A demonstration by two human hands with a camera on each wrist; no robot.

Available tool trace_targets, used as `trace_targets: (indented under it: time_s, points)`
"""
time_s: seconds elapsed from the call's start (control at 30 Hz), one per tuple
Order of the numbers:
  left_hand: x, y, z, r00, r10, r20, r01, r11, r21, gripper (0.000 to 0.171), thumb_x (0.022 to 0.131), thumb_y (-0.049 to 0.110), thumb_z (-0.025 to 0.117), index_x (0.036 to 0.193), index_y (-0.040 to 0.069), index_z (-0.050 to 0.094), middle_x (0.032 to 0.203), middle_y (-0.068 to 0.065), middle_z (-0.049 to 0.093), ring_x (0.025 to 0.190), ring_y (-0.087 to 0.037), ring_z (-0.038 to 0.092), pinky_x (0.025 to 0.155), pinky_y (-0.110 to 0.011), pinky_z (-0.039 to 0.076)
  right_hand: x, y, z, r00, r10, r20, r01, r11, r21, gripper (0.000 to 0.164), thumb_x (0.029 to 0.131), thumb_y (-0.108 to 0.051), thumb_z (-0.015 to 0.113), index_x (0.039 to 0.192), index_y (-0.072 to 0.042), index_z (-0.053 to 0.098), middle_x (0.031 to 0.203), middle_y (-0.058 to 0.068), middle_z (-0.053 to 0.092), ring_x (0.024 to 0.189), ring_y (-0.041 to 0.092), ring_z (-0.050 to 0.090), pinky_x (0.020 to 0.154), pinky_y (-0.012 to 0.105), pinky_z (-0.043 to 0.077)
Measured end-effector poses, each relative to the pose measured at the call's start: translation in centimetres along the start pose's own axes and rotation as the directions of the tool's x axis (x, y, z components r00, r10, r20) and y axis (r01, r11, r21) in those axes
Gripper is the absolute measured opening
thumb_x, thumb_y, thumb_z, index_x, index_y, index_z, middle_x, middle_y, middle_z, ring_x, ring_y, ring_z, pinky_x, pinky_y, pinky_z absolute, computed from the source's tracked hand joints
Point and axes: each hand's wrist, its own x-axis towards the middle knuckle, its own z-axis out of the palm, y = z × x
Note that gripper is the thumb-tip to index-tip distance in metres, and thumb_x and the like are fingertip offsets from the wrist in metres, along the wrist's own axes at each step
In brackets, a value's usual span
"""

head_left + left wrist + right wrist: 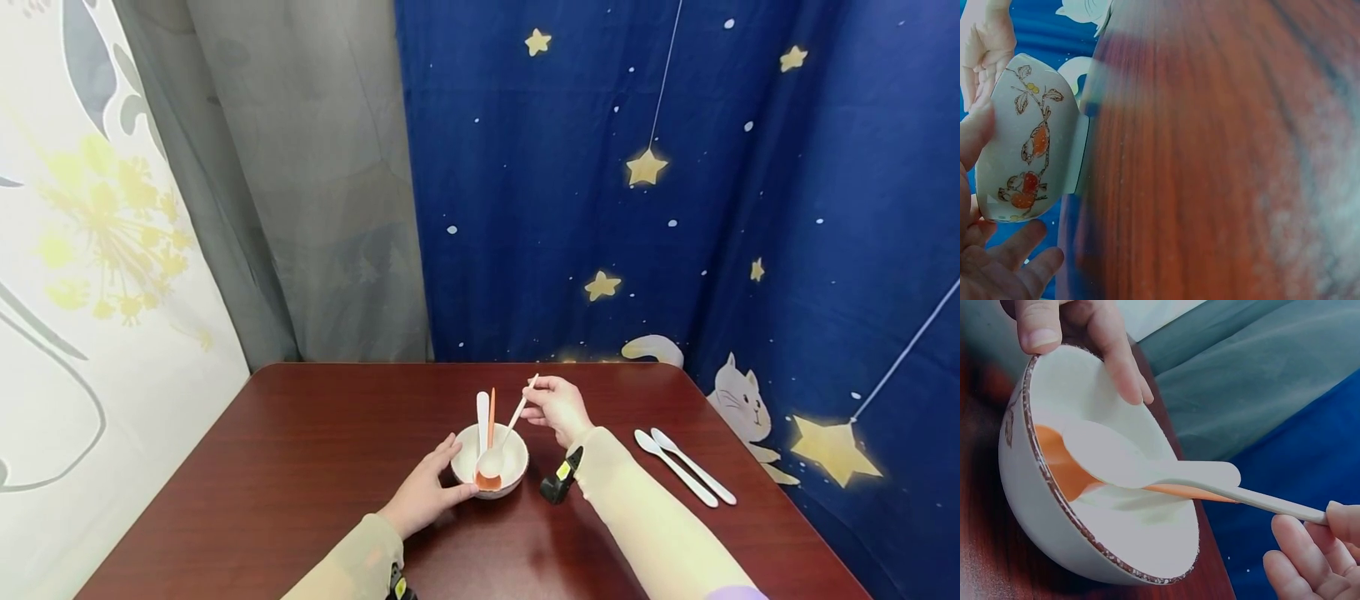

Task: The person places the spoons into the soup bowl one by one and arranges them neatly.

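Observation:
A white bowl [517, 468] with a brown-speckled rim stands on the table. My left hand [429, 490] holds it by its left side, thumb at the near rim and fingers farther back. Fruit and leaves decorate its outer wall, seen in the left wrist view. My right hand [557, 407] pinches the handle end of a white spoon [1107, 453], whose head is over the inside of the bowl. Beneath that head lies an orange spoon [1060, 461]; its handle leans on the far rim. Beside it rises another white handle [482, 410], its lower end hidden.
Two white spoon-like utensils [678, 471] lie side by side on the table, right of the right forearm. The dark red wooden table [315, 450] extends to the left. Behind it hang a grey curtain [322, 208] and a blue star-patterned curtain [525, 208].

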Motion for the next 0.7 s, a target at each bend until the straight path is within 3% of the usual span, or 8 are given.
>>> trace_targets:
  time_s: [0.23,0.7]
  points:
    - [0.0,0.1,0.0,1.0,0.001,-0.001,-0.001,1.0,-0.002,0.085,0.08,0.046,0.076,0.143,-0.001,0.043,0.154,-0.016,0.029,0.139,-0.033,0.032,0.108,-0.052,0.029,0.5,0.4,0.4,1.0,0.027,-0.004,-0.027,0.998,-0.058,0.026,0.09,-0.005,0.065,0.115,0.002,0.061,0.091,0.01,0.069,0.062,0.022,0.069,0.069,0.044,0.057]
    - [0.0,0.1,0.0,1.0,0.007,-0.008,-0.007,1.0,0.007,0.086,0.079,0.048,0.075,0.142,-0.002,0.044,0.154,-0.017,0.03,0.139,-0.033,0.031,0.108,-0.052,0.029,0.8,1.1,1.6,0.999,0.029,0.044,-0.021,0.987,-0.162,0.022,0.09,-0.005,0.064,0.111,0.003,0.064,0.093,0.012,0.069,0.065,0.024,0.07,0.069,0.044,0.057]
